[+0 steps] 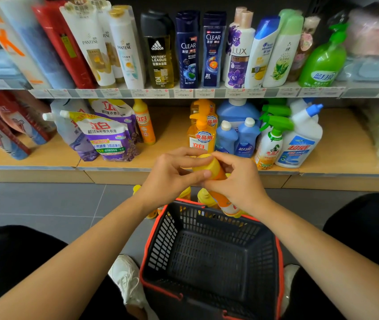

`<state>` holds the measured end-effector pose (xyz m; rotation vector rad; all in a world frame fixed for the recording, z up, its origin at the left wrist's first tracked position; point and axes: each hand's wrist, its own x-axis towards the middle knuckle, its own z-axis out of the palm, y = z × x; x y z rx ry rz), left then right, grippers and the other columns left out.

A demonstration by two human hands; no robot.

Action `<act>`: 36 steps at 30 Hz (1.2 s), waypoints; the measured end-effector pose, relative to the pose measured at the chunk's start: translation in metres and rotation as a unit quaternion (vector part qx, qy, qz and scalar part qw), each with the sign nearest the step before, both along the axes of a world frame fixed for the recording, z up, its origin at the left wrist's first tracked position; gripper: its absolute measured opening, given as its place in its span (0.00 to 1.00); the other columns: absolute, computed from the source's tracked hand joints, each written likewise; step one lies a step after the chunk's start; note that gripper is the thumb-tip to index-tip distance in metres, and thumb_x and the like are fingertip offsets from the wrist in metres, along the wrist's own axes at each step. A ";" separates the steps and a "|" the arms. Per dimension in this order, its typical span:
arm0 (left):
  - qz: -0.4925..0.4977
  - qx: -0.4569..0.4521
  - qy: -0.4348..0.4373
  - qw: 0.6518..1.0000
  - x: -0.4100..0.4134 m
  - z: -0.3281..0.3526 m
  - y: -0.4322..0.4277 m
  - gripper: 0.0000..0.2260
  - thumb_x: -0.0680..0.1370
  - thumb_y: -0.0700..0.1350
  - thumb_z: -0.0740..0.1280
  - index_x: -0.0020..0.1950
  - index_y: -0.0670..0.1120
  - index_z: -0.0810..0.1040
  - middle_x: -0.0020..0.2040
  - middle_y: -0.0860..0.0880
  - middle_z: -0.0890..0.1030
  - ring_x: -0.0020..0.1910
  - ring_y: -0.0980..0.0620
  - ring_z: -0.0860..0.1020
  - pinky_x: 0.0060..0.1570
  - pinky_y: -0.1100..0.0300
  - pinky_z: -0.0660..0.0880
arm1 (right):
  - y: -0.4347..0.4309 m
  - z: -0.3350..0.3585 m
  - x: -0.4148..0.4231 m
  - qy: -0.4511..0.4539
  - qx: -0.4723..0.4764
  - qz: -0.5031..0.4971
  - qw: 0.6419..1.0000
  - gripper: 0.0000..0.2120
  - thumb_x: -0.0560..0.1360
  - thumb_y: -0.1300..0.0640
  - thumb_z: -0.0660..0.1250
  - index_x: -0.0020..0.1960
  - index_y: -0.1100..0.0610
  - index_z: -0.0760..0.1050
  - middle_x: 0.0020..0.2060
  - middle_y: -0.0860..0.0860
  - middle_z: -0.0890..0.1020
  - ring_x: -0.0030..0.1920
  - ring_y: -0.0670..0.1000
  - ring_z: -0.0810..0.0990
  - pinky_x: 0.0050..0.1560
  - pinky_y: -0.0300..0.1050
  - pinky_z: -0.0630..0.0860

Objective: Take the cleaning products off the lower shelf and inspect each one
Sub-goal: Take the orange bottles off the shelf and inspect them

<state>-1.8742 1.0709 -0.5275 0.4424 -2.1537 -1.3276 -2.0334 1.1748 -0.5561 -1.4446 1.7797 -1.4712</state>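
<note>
While both hands meet in front of the lower shelf (172, 135), they share one orange bottle (224, 200), off the shelf and tilted, cap end up and away from the person.

Left hand (172, 172): fingers curled over the yellow cap (207, 165), thumb pressed along its near side. Cap is smooth, rounded plastic.

Right hand (237, 181): fingers wrapped round the bottle's neck and shoulder just below the cap, fingertips touching the left thumb. Whether the cap is loosened, cannot tell.

Bottle body: glossy orange plastic, slim, with a white label band near its base; the base points down past the right wrist.

Below both hands: basket (165, 234), dark lattice plastic walls, orange-red rim. Under the left wrist, beyond the basket, yellow-capped bottles (204, 196) stand on grey floor tile.

Just beyond the fingertips, on the wood-toned shelf: clear orange pump bottle (201, 135), with matte blue bottles (246, 137) beyond the right hand. Soft printed refill pouches (107, 137) lean beyond the left hand.
</note>
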 end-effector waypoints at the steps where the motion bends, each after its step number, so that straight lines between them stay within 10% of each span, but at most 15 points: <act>1: 0.002 -0.008 0.006 1.000 0.000 -0.001 0.000 0.12 0.76 0.37 0.73 0.59 0.39 0.84 0.62 0.45 0.81 0.62 0.53 0.80 0.48 0.65 0.80 | 0.000 0.000 -0.001 -0.002 0.003 0.002 1.000 0.27 0.65 0.46 0.81 0.62 0.50 0.82 0.50 0.43 0.86 0.53 0.43 0.84 0.51 0.39 0.80; 14: 0.088 -0.043 -0.066 0.993 0.002 -0.010 -0.028 0.03 0.78 0.41 0.73 0.48 0.46 0.87 0.45 0.53 0.86 0.46 0.55 0.83 0.46 0.55 0.81 | -0.005 -0.005 -0.017 -0.061 0.046 0.023 0.997 0.29 0.65 0.57 0.82 0.65 0.49 0.79 0.55 0.44 0.85 0.56 0.41 0.83 0.55 0.37 0.79; 22: -0.106 0.053 -0.316 0.941 0.005 -0.053 -0.040 0.27 0.71 0.57 0.75 0.69 0.59 0.74 0.62 0.63 0.79 0.62 0.63 0.76 0.60 0.64 0.74 | -0.017 -0.003 -0.032 -0.251 -0.021 -0.051 0.966 0.24 0.70 0.62 0.78 0.63 0.48 0.79 0.52 0.49 0.87 0.54 0.48 0.85 0.50 0.40 0.81; 36: 0.120 0.229 -0.212 0.942 0.030 -0.048 -0.084 0.21 0.67 0.48 0.79 0.59 0.50 0.82 0.56 0.48 0.83 0.53 0.47 0.84 0.48 0.51 0.84 | -0.055 -0.056 -0.058 -0.396 0.133 -0.077 0.905 0.08 0.79 0.55 0.70 0.58 0.52 0.80 0.54 0.56 0.85 0.51 0.57 0.86 0.46 0.46 0.83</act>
